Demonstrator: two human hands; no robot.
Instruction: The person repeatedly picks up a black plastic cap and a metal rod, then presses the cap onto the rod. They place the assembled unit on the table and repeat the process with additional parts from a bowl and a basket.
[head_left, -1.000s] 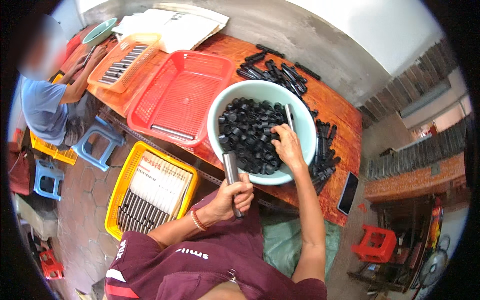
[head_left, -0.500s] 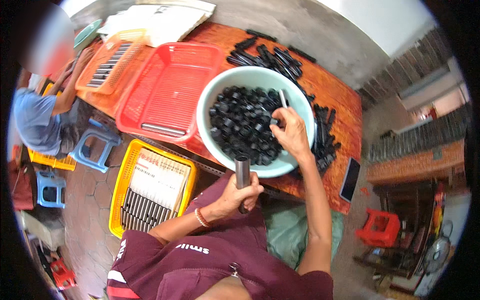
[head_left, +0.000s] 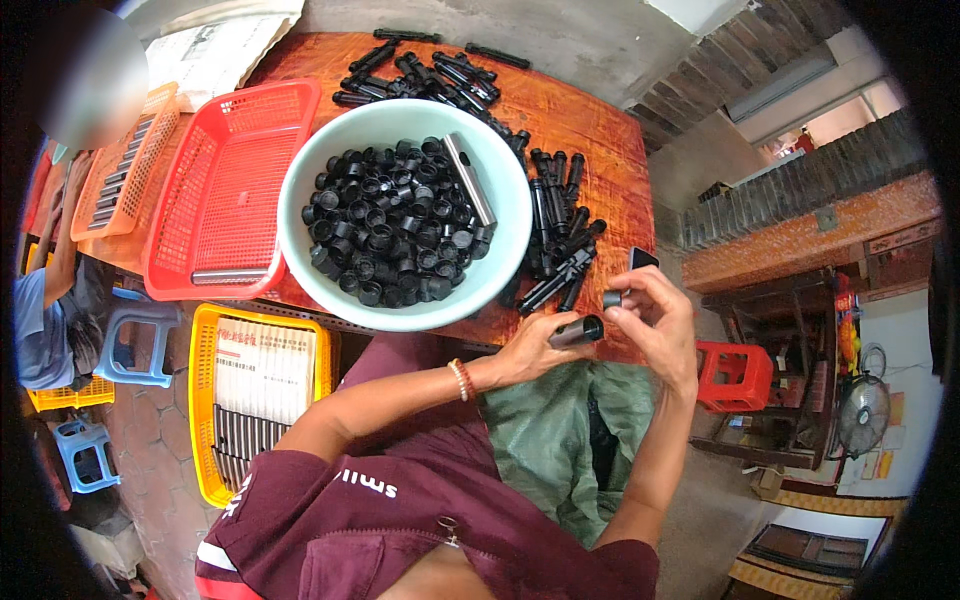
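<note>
My left hand is wrapped round a dark grey metal tube, its hollow end facing right, just off the table's near edge. Close to that end, my right hand pinches a small black cap between thumb and fingers; cap and tube are apart. To the left stands a pale green basin holding a heap of black caps. One shiny metal tube leans on the caps against the basin's right side.
Black tubular parts lie piled behind and right of the basin on the wooden table. A phone sits beyond my right hand. Left are a red basket and a yellow crate with tubes. A co-worker sits far left.
The view has swung right. My right hand has come out of the basin with a black cap. My left hand has moved right with its tube, now tilted toward the right hand.
</note>
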